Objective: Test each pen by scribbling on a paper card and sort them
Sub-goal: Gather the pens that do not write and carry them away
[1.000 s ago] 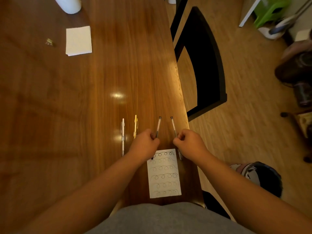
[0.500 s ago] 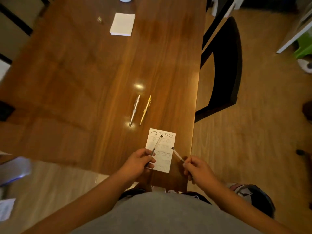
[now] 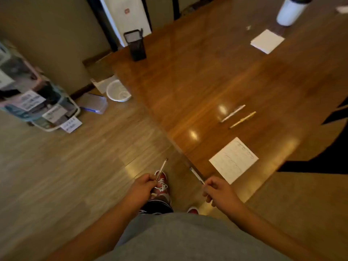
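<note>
Two hands, left [image 3: 144,187] and right [image 3: 219,191], each grip a pen, tips angled forward.

We see a glossy wooden desk [image 3: 197,76] carrying a scribbled paper card [image 3: 233,160] near its front edge, with a white pen [image 3: 233,113] and a yellow pen [image 3: 243,120] lying side by side just beyond it. Farther back stand a black mesh pen holder [image 3: 137,46], a stack of blank cards [image 3: 267,41] and a white cup [image 3: 291,11].

Two slim pens [image 3: 161,168] [image 3: 196,175] in hand; white pen [image 3: 233,113], yellow pen [image 3: 243,120] beside scribbled card [image 3: 233,160].
</note>
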`<control>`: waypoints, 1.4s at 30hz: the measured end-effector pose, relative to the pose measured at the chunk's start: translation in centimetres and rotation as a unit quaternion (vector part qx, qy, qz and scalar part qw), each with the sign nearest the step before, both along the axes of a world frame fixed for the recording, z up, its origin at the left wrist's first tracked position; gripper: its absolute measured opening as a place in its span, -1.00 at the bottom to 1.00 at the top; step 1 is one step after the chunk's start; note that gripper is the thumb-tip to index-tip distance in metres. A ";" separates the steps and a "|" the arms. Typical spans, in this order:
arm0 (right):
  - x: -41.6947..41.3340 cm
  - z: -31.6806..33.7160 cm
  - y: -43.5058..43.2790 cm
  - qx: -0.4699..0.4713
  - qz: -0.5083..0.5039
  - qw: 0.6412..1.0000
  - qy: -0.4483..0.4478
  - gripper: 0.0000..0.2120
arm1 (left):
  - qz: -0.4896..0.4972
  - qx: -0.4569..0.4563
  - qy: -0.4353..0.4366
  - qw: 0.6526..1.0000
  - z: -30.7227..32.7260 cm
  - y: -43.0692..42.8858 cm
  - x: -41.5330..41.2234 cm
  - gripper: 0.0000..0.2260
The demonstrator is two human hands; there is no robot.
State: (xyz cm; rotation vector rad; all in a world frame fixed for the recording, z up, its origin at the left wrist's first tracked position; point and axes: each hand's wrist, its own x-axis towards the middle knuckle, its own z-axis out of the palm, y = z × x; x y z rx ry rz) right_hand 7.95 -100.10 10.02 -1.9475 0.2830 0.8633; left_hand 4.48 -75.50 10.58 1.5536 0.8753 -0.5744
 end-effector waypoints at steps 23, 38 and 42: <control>10.9 -1.4 41.5 -0.079 0.252 0.965 -0.008 -0.86 | 0.293 -0.029 -0.012 0.956 -3.3 37.9 -6.3 -0.86; 27.5 -4.1 49.7 -0.120 0.234 0.964 0.037 -0.87 | 0.282 -0.016 -0.027 0.959 -2.8 51.0 14.4 -0.84; 33.2 -2.9 55.8 -0.091 0.251 0.963 0.041 -0.85 | 0.312 -0.010 -0.006 0.950 -2.8 54.5 16.7 -0.85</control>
